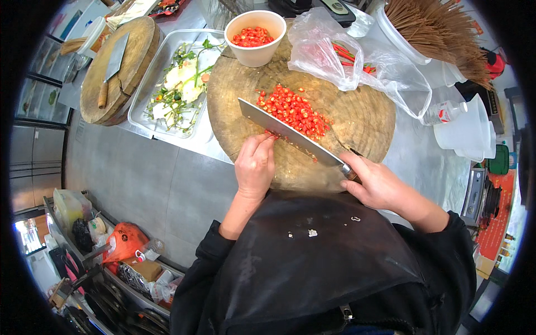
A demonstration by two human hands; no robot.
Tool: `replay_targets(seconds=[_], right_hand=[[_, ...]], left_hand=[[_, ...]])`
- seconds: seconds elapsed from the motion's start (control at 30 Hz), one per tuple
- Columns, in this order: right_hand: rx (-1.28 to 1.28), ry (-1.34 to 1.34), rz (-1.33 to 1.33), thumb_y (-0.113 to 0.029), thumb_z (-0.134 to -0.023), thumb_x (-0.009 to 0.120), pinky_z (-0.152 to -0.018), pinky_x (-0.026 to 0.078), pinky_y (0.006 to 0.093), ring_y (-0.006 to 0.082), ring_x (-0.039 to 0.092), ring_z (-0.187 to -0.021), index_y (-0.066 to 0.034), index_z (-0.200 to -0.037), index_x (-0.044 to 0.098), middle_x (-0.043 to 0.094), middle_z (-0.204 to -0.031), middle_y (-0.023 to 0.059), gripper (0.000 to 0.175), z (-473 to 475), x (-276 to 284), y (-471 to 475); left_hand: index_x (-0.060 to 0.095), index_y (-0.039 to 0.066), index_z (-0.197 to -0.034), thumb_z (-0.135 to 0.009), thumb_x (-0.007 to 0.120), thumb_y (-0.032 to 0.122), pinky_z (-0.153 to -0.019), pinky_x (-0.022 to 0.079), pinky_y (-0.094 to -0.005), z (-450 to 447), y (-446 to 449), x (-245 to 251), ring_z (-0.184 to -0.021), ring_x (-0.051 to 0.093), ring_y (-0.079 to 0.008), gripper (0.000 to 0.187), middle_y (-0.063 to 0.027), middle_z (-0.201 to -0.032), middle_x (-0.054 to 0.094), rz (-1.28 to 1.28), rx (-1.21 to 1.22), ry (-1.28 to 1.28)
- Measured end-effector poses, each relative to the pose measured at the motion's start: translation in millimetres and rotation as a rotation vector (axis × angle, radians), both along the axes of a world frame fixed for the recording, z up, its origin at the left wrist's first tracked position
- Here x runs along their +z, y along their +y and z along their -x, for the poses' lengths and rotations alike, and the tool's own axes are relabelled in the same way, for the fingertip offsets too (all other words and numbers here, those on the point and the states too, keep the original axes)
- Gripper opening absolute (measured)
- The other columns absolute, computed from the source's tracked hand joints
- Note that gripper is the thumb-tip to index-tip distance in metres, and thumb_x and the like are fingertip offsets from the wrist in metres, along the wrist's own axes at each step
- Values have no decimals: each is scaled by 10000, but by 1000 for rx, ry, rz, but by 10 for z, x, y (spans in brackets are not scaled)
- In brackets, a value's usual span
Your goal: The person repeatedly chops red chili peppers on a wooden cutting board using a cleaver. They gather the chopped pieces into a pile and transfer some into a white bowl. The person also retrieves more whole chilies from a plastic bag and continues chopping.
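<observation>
My right hand [370, 180] grips the handle of a cleaver [293, 136], whose blade slants across a round wooden chopping block [360, 121]. Left of the blade, my left hand [255, 163] pinches red chili [271, 133] against the wood with bunched fingertips. Beyond the blade lies a heap of chopped red chilies [295, 112], with small bits and seeds scattered on the near side too. A white tub [255, 54] partly filled with chopped chili stands at the block's far edge. Whole red chilies [344, 53] show inside a clear plastic bag [322, 50] on the far right of the block.
Left of the block, a clear tray [140, 111] holds vegetable scraps. A second cleaver [117, 56] rests on another round block [94, 88]. To the right are a plastic bottle [444, 112], white containers [462, 130] and a bucket of thin brown sticks [435, 37].
</observation>
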State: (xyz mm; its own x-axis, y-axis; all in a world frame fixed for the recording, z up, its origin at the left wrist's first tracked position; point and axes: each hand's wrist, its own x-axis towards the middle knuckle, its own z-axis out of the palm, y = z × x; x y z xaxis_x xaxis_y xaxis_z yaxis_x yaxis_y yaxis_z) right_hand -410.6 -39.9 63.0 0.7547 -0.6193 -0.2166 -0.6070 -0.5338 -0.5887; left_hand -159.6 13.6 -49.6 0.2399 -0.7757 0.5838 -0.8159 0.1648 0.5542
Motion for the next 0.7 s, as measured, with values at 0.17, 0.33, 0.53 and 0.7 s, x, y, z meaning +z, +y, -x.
replay_targets(seconds=[0.17, 0.33, 0.53, 0.7], right_hand=[[-14, 36, 157, -181, -855, 641, -588, 519, 454, 381, 632, -711, -68, -1253, 453, 593, -883, 182, 454, 82, -11, 136], [41, 97, 249, -193, -846, 655, -536, 518, 431, 347, 631, -663, -80, -1240, 468, 569, -841, 160, 451, 135, 86, 213], [89, 192, 265, -188, -839, 650, -519, 514, 424, 338, 629, -634, -78, -1206, 467, 564, -810, 148, 425, 51, 241, 217], [149, 314, 183, -149, -832, 604, -507, 507, 442, 352, 626, -609, -57, -1129, 461, 568, -767, 181, 342, -113, 182, 137]], left_hand=[[662, 47, -847, -726, 707, -19, -687, 536, -347, 0, -19, -35, -774, 642, -267, 145, -82, -858, 646, 2, 18, 37], [649, 54, -818, -721, 726, -5, -666, 534, -346, -11, -26, -35, -750, 642, -264, 137, -73, -835, 644, -19, 34, 61], [642, 58, -806, -712, 733, -1, -663, 530, -348, -24, -47, -18, -754, 639, -258, 143, -66, -831, 643, -4, 31, 35], [632, 50, -789, -714, 726, 3, -657, 526, -352, -36, -26, -14, -745, 634, -258, 129, -74, -835, 643, -55, 35, 2]])
